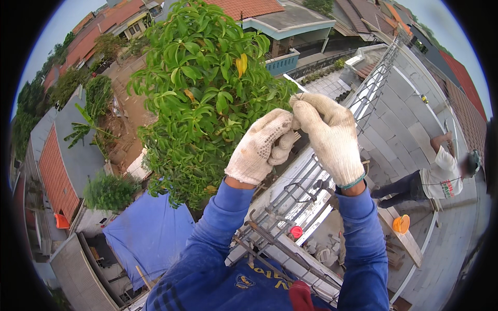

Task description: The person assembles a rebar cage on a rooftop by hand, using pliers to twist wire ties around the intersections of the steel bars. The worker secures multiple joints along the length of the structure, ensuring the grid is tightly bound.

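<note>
Both my hands wear off-white knit work gloves and are raised in front of me, above a steel rebar cage (pixel 270 228). My left hand (pixel 263 145) is closed, its fingers curled in and its fingertips meeting those of the other hand. My right hand (pixel 329 132) is pinched, thumb against forefinger, and touches the left at the tips. Something thin and dark shows at the pinched fingertips, too small to name. The rebar cage, with bent bars and stirrups, runs below my hands and close to my body.
A leafy tree (pixel 207 103) stands just left of my hands. More rebar (pixel 381 72) runs along the block wall (pixel 404 114). At right, a person (pixel 441 176) works by the wall, near an orange helmet (pixel 401 224) on a plank. A blue tarp (pixel 150 228) lies below.
</note>
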Demonstrator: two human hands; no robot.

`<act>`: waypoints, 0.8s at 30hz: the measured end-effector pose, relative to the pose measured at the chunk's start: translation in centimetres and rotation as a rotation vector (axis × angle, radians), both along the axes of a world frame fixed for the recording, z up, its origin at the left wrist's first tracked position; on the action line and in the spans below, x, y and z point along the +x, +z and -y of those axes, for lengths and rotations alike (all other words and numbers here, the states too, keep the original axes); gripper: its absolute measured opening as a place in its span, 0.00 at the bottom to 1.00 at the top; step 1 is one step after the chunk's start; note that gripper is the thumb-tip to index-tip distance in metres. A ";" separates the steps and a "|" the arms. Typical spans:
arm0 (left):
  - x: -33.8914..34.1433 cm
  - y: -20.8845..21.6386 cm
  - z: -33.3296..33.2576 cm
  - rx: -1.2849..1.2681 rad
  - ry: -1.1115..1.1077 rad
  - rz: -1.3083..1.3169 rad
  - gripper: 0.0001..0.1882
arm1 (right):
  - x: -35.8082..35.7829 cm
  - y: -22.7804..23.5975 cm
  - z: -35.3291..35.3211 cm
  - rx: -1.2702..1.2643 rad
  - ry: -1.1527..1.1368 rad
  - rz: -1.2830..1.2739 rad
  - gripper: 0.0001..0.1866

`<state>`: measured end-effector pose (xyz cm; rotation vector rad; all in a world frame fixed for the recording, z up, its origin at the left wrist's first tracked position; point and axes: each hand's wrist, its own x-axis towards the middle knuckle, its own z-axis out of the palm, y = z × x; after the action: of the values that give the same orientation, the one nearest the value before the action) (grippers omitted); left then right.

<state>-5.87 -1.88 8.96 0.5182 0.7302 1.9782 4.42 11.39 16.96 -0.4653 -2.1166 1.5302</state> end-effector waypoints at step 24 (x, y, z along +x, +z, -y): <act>1.4 1.5 -1.9 -0.309 0.539 -0.882 0.12 | 0.2 -1.7 -0.5 0.296 -0.202 -0.091 0.18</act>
<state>-4.50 0.07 10.48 1.1074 1.8450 2.0066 4.63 11.86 15.27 -0.4755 -2.1075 1.0848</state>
